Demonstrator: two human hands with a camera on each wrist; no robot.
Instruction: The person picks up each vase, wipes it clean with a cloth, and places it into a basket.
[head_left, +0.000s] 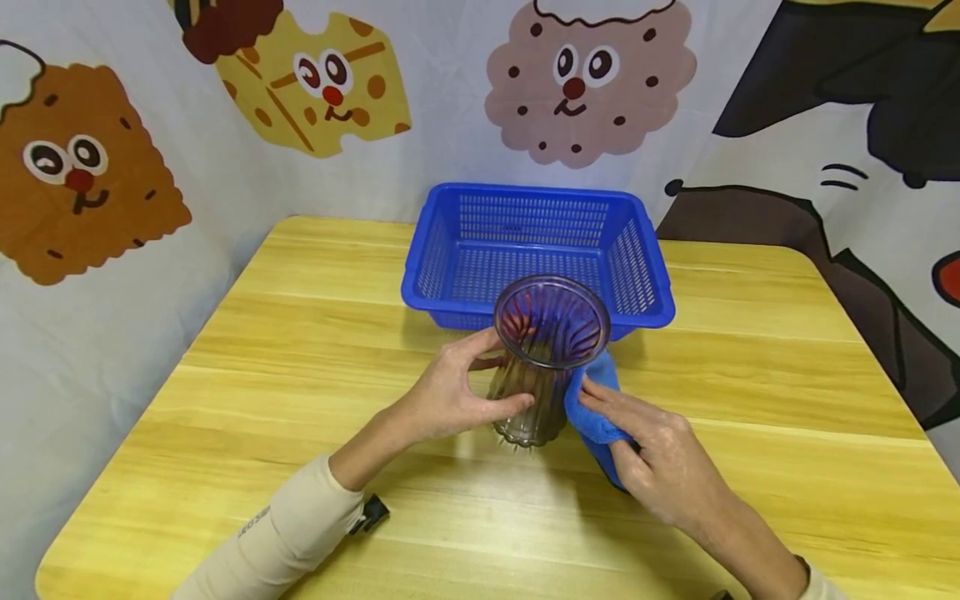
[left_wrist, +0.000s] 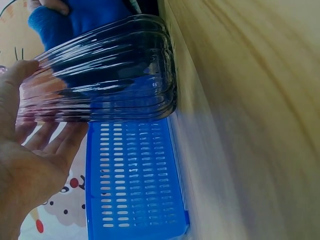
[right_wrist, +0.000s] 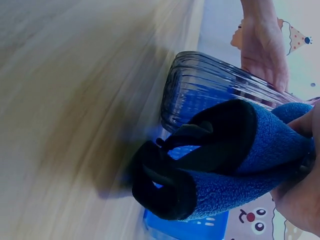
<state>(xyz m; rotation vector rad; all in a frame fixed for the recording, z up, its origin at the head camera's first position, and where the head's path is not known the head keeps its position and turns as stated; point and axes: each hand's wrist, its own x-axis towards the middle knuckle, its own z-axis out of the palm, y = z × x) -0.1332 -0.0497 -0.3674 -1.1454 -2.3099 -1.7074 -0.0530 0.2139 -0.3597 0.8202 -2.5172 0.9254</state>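
Note:
A ribbed, see-through glass vase (head_left: 531, 408) with a flared, purplish rim stands out in front of the basket. My left hand (head_left: 453, 387) grips it from the left, thumb on the near side and fingers around the back. On the vase's right side, my right hand (head_left: 660, 454) pinches a folded blue cloth (head_left: 596, 417) against the glass. In the left wrist view the vase (left_wrist: 115, 75) lies across the picture, its base close to the tabletop. The right wrist view shows the cloth (right_wrist: 240, 155) bunched, with dark edging, hanging from the right hand's fingers.
Behind the vase, a blue plastic basket (head_left: 536, 194) with slotted walls sits at the back of the wood-grain table (head_left: 300, 350). A white cloth backdrop (head_left: 442, 100) printed with cartoon foods hangs along the table's far and left sides.

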